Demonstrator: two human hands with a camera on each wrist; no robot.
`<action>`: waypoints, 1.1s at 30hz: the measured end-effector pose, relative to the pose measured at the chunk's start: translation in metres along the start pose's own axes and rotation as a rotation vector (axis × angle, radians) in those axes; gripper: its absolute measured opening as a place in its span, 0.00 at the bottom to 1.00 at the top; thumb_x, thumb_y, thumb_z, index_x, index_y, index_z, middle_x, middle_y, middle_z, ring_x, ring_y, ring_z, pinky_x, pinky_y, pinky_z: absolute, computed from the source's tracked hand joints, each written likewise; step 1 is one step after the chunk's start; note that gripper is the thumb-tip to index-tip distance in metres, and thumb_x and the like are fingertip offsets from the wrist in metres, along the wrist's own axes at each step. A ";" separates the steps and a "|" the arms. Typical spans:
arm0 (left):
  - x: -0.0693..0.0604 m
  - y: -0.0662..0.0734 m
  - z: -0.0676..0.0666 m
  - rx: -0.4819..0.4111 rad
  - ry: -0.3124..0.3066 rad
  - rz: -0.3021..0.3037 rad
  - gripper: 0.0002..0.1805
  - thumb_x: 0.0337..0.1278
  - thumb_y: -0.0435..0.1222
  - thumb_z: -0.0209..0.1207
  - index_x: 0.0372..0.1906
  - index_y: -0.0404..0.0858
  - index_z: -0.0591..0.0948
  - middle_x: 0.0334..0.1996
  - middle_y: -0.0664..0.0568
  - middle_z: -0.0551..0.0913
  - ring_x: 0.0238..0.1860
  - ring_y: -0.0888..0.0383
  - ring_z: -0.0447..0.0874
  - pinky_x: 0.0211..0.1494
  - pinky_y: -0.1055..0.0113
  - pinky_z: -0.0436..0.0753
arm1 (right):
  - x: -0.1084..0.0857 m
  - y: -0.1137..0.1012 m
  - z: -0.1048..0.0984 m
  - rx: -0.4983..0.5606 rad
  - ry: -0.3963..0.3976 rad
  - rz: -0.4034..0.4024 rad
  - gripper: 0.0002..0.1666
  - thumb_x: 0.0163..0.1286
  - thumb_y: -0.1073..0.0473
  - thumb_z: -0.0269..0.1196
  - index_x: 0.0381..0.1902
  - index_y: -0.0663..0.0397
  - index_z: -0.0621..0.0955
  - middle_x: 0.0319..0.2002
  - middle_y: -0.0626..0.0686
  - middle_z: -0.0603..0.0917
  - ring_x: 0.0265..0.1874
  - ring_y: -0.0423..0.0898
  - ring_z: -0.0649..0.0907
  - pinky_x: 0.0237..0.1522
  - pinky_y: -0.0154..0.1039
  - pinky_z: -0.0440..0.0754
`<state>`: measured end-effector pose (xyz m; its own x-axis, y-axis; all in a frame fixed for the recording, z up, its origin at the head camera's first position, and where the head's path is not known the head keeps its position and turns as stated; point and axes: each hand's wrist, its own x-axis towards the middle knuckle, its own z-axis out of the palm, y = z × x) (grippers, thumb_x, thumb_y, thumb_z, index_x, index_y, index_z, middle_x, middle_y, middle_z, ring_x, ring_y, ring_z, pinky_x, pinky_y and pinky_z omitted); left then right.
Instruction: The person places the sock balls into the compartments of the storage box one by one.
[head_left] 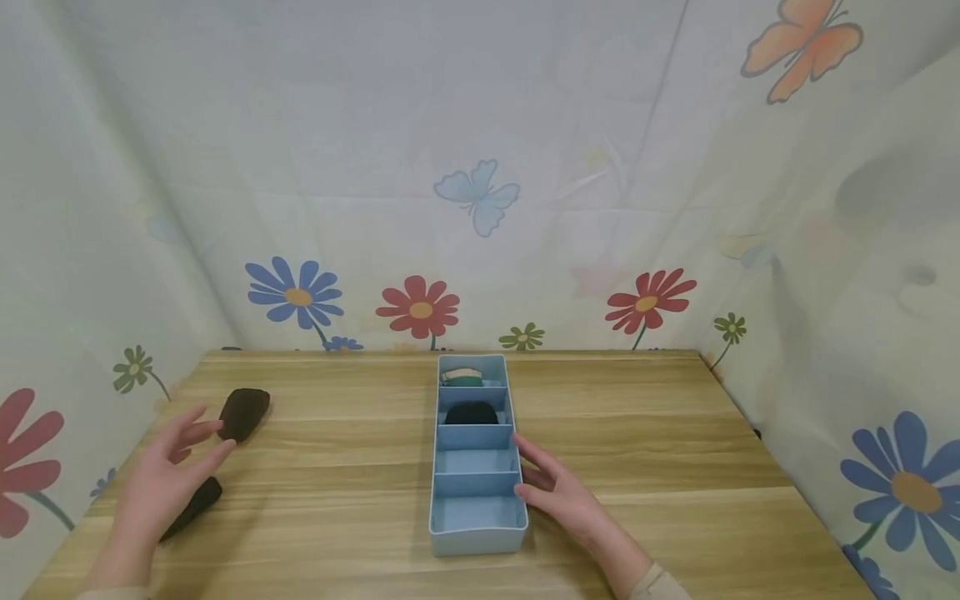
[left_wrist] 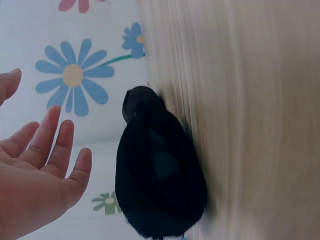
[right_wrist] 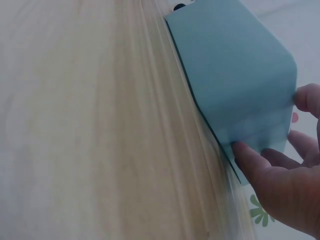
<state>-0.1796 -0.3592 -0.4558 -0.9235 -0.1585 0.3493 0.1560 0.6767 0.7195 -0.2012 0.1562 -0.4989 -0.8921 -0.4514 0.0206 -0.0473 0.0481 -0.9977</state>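
Over the table's left side, my left hand (head_left: 161,479) is spread with bent fingers and nothing in its grasp. A dark cloth bundle (head_left: 245,414), perhaps rolled socks, lies just beyond its fingertips. A second dark bundle (head_left: 197,506) is partly hidden beneath that hand. In the left wrist view, black cloth (left_wrist: 160,175) lies apart from the fingers. My right hand (head_left: 558,496) touches the right side of a light blue divided box (head_left: 480,542), its fingers against the outer wall. A green and beige item (head_left: 462,377) sits in the farthest compartment, a black bundle (head_left: 471,413) in the second.
The wood-grain table (head_left: 345,467) carries the box at its middle. A white cloth backdrop (head_left: 360,167) printed with flowers and butterflies encloses the back and both sides.
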 end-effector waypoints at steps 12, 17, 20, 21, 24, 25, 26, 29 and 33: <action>-0.013 -0.023 -0.018 0.079 -0.022 -0.095 0.48 0.63 0.48 0.64 0.78 0.35 0.52 0.62 0.28 0.72 0.63 0.72 0.66 0.71 0.45 0.60 | 0.001 0.003 -0.002 -0.019 0.002 0.003 0.43 0.70 0.66 0.62 0.78 0.56 0.57 0.76 0.65 0.55 0.69 0.66 0.66 0.63 0.41 0.72; -0.017 -0.031 -0.024 0.114 -0.078 -0.125 0.51 0.65 0.50 0.62 0.79 0.34 0.45 0.65 0.23 0.66 0.66 0.29 0.58 0.64 0.31 0.58 | 0.001 0.004 -0.002 -0.024 0.011 0.014 0.42 0.70 0.66 0.62 0.78 0.55 0.58 0.76 0.64 0.55 0.69 0.66 0.66 0.63 0.40 0.73; -0.019 -0.034 -0.028 0.121 -0.121 -0.146 0.53 0.65 0.50 0.62 0.79 0.34 0.41 0.67 0.22 0.62 0.65 0.23 0.56 0.59 0.27 0.58 | 0.001 0.004 -0.002 -0.025 0.006 0.012 0.42 0.70 0.66 0.62 0.78 0.55 0.58 0.76 0.64 0.55 0.69 0.66 0.66 0.63 0.40 0.73; -0.019 -0.035 -0.029 0.127 -0.135 -0.155 0.54 0.64 0.51 0.62 0.79 0.34 0.40 0.67 0.22 0.61 0.65 0.23 0.55 0.58 0.26 0.59 | 0.001 0.003 -0.002 -0.024 0.004 0.009 0.42 0.71 0.66 0.62 0.78 0.55 0.58 0.76 0.65 0.55 0.69 0.66 0.66 0.63 0.40 0.73; -0.020 -0.038 -0.030 0.126 -0.180 -0.173 0.56 0.64 0.52 0.62 0.78 0.34 0.38 0.68 0.21 0.57 0.64 0.20 0.54 0.55 0.25 0.59 | 0.000 0.002 -0.001 -0.023 0.000 0.008 0.42 0.71 0.65 0.62 0.78 0.55 0.57 0.76 0.64 0.54 0.69 0.66 0.65 0.63 0.41 0.73; -0.020 -0.039 -0.030 0.126 -0.196 -0.178 0.56 0.64 0.52 0.62 0.78 0.34 0.37 0.69 0.21 0.56 0.65 0.20 0.52 0.55 0.24 0.59 | 0.000 0.002 -0.001 -0.024 0.002 0.012 0.42 0.71 0.65 0.62 0.78 0.54 0.58 0.76 0.64 0.54 0.69 0.66 0.66 0.63 0.42 0.72; -0.020 -0.041 -0.030 0.129 -0.207 -0.179 0.57 0.64 0.52 0.62 0.78 0.33 0.37 0.69 0.21 0.55 0.65 0.20 0.52 0.55 0.25 0.59 | 0.000 0.001 -0.002 -0.026 0.004 0.015 0.42 0.71 0.65 0.63 0.78 0.54 0.58 0.76 0.64 0.55 0.69 0.66 0.66 0.64 0.43 0.72; -0.021 -0.046 -0.029 0.140 -0.221 -0.168 0.57 0.63 0.53 0.62 0.78 0.30 0.38 0.69 0.20 0.53 0.66 0.19 0.49 0.56 0.24 0.56 | 0.000 0.001 -0.002 -0.032 0.009 0.024 0.43 0.70 0.64 0.63 0.78 0.53 0.58 0.76 0.63 0.55 0.69 0.65 0.66 0.64 0.45 0.71; -0.020 -0.055 -0.026 0.184 -0.219 -0.120 0.58 0.61 0.53 0.64 0.76 0.24 0.42 0.69 0.18 0.51 0.67 0.19 0.46 0.59 0.24 0.53 | 0.000 0.002 -0.002 -0.033 0.013 0.022 0.43 0.70 0.64 0.63 0.78 0.54 0.58 0.76 0.64 0.55 0.69 0.65 0.66 0.63 0.43 0.72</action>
<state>-0.1605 -0.4120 -0.4861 -0.9882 -0.1000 0.1159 -0.0067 0.7846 0.6200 -0.2020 0.1585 -0.5006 -0.8986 -0.4388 -0.0001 -0.0423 0.0868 -0.9953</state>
